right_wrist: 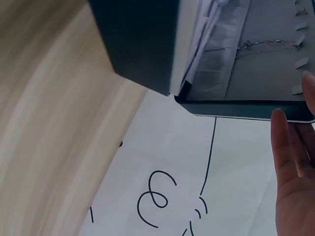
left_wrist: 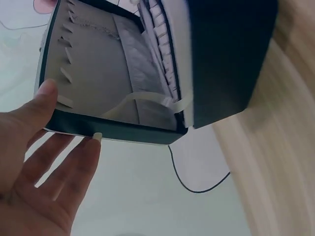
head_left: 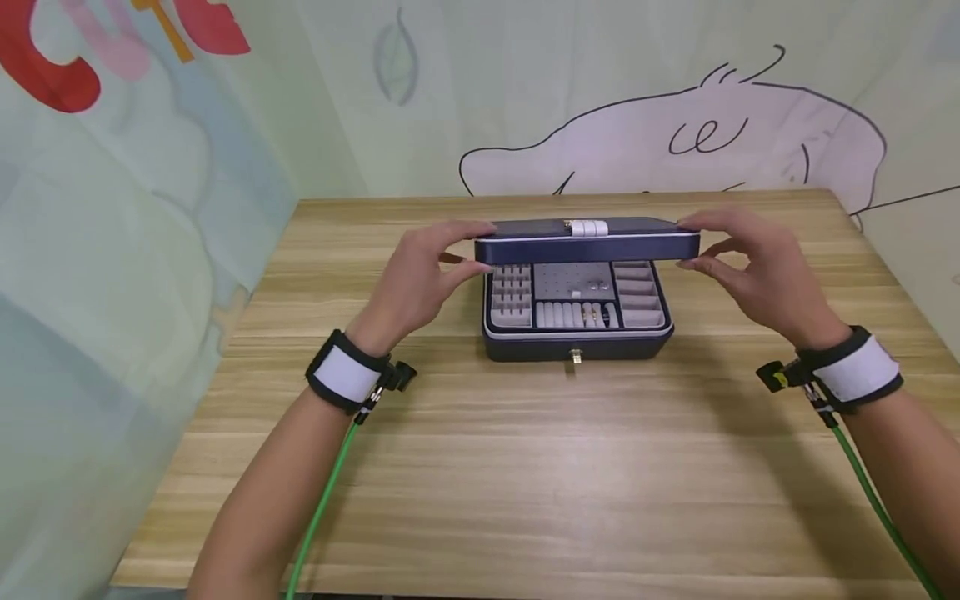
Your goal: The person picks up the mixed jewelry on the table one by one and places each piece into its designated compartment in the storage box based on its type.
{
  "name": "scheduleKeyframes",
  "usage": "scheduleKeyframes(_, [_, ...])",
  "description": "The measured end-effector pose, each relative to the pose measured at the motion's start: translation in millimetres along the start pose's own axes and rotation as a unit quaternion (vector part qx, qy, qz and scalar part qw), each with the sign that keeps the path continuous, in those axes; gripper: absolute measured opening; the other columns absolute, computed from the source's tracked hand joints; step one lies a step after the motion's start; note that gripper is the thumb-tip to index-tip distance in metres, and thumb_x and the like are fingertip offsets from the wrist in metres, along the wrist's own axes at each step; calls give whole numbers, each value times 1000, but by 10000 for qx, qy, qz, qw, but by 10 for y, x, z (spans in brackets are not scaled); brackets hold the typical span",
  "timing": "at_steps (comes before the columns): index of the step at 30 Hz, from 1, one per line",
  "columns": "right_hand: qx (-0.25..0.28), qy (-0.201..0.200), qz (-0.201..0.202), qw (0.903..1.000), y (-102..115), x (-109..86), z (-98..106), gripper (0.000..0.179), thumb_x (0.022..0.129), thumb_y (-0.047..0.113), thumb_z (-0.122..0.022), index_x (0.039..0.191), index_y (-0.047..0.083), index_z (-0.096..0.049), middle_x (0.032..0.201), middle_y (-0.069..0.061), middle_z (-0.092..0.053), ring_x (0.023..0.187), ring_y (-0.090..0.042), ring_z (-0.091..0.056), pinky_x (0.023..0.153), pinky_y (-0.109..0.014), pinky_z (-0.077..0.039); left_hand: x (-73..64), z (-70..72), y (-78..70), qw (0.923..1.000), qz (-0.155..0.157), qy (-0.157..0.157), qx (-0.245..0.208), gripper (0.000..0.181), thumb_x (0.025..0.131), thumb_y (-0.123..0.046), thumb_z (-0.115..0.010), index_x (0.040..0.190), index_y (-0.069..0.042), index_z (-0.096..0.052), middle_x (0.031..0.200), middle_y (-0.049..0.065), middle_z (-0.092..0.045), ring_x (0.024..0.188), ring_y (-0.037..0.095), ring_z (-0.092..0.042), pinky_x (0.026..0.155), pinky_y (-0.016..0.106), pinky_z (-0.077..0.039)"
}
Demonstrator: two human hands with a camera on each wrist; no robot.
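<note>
A dark blue jewelry box (head_left: 525, 348) sits on the wooden table, its lid (head_left: 588, 248) raised and tilted over the back of the base. My left hand (head_left: 420, 279) pinches the lid's left end between thumb and fingers; my right hand (head_left: 757, 267) holds the right end likewise. Below the lid show grey compartments, rings (head_left: 595, 314) in the padded rolls and small earrings (head_left: 597, 286) on a panel. Inside the lid, in the right wrist view, thin necklaces (right_wrist: 266, 46) hang from tabs into a fabric pocket (right_wrist: 229, 49). A gold clasp (head_left: 577, 356) is on the base's front.
The wooden table (head_left: 450, 467) runs back to a wall covering (head_left: 360, 108) with cartoon drawings. Each wrist wears a camera strap, and a green cable (head_left: 322, 508) trails along the left forearm, another green cable (head_left: 873, 500) along the right.
</note>
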State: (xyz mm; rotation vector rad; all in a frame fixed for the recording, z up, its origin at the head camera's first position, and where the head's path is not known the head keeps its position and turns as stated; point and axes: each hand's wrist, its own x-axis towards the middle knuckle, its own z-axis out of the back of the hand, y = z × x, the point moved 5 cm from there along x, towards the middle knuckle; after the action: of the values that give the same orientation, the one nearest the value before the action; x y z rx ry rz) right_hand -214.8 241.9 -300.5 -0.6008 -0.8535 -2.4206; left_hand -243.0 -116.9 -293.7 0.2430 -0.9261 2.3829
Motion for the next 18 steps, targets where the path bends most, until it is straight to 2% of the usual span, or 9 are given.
scheduleKeyframes(6, [-179,157,447,9987,46,-203,-101,62,70,-13,-85,126,11,-73,123,-12,-68,106,2,-55,82,-2,-43,-175,-122,38,9990,-235,306,242,54,87,-21,-80,139,-17,-64,145,3,-61,126,23,-64,94,36,-59])
scheduleKeyframes(11, [-280,395,627,9969,28,-366,-223,68,64,-12,-89,126,13,-74,123,-13,-64,101,-8,-54,81,-5,-39,-299,-261,85,9957,-461,586,553,59,84,-21,-83,140,-16,-63,150,5,-57,134,27,-58,110,42,-49])
scheduleKeyframes(13, [-224,480,678,9963,20,-415,-273,70,62,-13,-90,125,13,-74,124,-14,-63,99,-7,-54,82,-3,-39,-348,-315,107,9944,-466,685,650,61,83,-21,-84,140,-17,-62,152,6,-54,141,29,-52,116,45,-43])
scheduleKeyframes(18, [-152,566,887,9943,26,-494,-378,71,57,-12,-91,122,14,-76,122,-16,-62,98,-12,-58,84,-5,-40,-452,-419,164,9939,-245,902,589,64,83,-21,-83,143,-18,-60,159,5,-45,150,29,-41,120,48,-39])
